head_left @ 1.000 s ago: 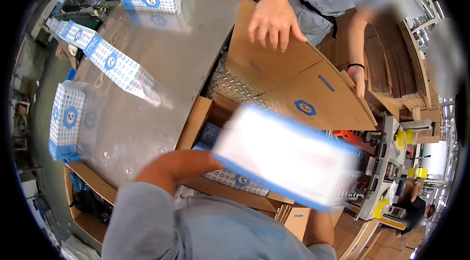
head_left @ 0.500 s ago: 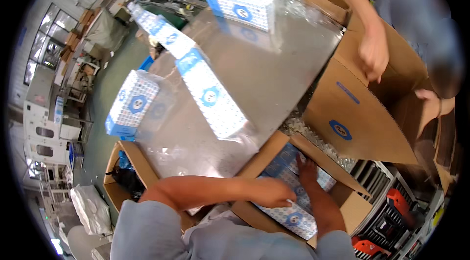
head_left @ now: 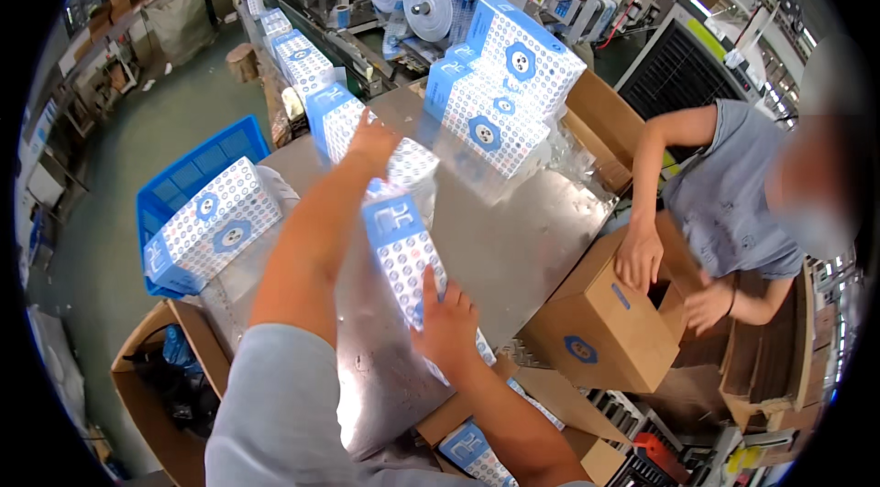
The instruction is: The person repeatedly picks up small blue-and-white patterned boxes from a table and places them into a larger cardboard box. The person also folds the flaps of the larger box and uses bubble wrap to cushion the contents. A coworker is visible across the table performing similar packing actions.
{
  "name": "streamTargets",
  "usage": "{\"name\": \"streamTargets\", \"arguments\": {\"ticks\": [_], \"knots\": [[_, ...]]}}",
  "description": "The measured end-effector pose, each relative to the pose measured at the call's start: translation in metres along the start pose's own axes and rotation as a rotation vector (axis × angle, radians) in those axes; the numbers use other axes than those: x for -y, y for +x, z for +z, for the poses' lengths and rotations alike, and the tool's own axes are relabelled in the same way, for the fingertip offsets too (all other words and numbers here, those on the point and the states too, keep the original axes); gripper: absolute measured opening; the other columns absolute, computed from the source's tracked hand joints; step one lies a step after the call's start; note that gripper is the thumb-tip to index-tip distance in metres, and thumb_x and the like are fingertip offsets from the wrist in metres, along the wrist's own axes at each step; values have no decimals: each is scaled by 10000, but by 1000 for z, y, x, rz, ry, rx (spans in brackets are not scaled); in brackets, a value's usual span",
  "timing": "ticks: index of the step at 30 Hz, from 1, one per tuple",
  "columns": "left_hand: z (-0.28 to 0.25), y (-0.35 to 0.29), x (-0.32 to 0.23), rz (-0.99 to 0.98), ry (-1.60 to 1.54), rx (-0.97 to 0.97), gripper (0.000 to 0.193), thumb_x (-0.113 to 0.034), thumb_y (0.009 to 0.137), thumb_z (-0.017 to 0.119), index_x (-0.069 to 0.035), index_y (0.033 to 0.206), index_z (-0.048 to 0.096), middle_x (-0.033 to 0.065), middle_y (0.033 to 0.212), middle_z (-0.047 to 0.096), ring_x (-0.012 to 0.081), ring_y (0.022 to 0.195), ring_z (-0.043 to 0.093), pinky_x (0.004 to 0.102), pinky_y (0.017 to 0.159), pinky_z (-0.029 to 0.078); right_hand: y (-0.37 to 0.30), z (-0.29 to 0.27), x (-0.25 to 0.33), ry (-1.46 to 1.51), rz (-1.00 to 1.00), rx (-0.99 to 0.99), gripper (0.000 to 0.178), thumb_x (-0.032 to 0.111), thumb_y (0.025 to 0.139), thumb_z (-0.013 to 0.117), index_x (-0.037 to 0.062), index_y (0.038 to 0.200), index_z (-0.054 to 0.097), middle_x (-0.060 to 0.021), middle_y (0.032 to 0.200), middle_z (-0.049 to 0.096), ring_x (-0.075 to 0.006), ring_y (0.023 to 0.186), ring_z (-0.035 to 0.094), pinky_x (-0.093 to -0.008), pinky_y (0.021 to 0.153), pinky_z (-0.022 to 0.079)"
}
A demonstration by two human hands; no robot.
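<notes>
My left hand (head_left: pixel 371 146) reaches far across the metal table, index finger stretched out over a blue-and-white wrapped pack (head_left: pixel 332 111) in the row. Its other fingers are partly hidden. Nearer me, my right hand (head_left: pixel 447 320) lies with spread fingers on the side of a long patterned pack (head_left: pixel 401 244), not wrapped around it. Another pack end (head_left: pixel 414 164) shows between the two hands. Below my right forearm is an open cardboard carton (head_left: pixel 587 409) with patterned packs (head_left: pixel 472 450) inside, partly covered by the arm.
Several packs (head_left: pixel 504 88) are stacked at the table's far side. One pack (head_left: pixel 215 221) stands by a blue crate (head_left: pixel 197 162) on the left. A co-worker on the right handles a carton (head_left: pixel 600 327). An open box (head_left: pixel 197 340) holds dark bags. Film rolls (head_left: pixel 431 9) sit on a machine behind.
Both my hands have left the carton and moved forward onto packs on the table. The view has shifted. The co-worker's carton now sits lower, with their hands at its opening.
</notes>
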State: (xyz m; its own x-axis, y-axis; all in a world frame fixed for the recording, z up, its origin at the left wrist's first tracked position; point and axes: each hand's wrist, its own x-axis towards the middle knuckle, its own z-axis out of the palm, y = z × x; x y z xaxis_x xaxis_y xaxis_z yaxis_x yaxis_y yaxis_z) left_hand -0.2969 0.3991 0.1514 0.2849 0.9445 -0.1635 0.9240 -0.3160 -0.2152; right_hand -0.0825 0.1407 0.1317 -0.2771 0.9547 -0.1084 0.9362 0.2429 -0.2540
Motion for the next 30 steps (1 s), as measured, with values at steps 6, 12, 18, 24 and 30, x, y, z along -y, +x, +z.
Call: {"name": "streamTargets", "arguments": {"ticks": [6,12,18,24,30], "knots": [[18,-33,-33,34,-86,-31,1210,-550,592,789,-215,1530,101,178,1265,525,344,1198,505,532,1015,379,-60,-20,-8,-182,-75,138,1116,277,615,826,211,1519,175,-220,1319,410,-406,1214,430,-639,998,297],[21,-80,-29,-215,-604,97,1161,-429,610,769,-142,1523,111,250,1240,537,375,1102,575,413,910,482,-50,-11,-20,5,-219,-37,1012,275,559,851,158,1446,378,-153,1060,554,-350,964,537,-452,795,414],[6,-115,-34,-325,-1037,280,703,-417,694,722,49,1201,578,161,1097,659,267,936,662,360,778,535,-184,-138,-113,166,-318,-421,993,120,544,843,74,1426,388,-166,1120,574,-332,994,572,-400,854,433],[-10,-170,-161,-297,-2306,789,395,-357,870,627,-46,1112,623,126,1016,677,223,894,667,356,785,544,-378,-163,-217,648,144,-843,1008,302,632,879,-36,1414,339,-145,1379,426,-261,1217,466,-375,1027,365],[-40,-330,-290,170,-2165,-195,755,-167,792,716,0,1385,280,172,1257,533,303,1133,575,432,941,504,-472,-109,-271,360,317,-991,867,211,665,798,-32,1392,394,-185,1330,488,-294,1222,464,-387,1037,343]]}}
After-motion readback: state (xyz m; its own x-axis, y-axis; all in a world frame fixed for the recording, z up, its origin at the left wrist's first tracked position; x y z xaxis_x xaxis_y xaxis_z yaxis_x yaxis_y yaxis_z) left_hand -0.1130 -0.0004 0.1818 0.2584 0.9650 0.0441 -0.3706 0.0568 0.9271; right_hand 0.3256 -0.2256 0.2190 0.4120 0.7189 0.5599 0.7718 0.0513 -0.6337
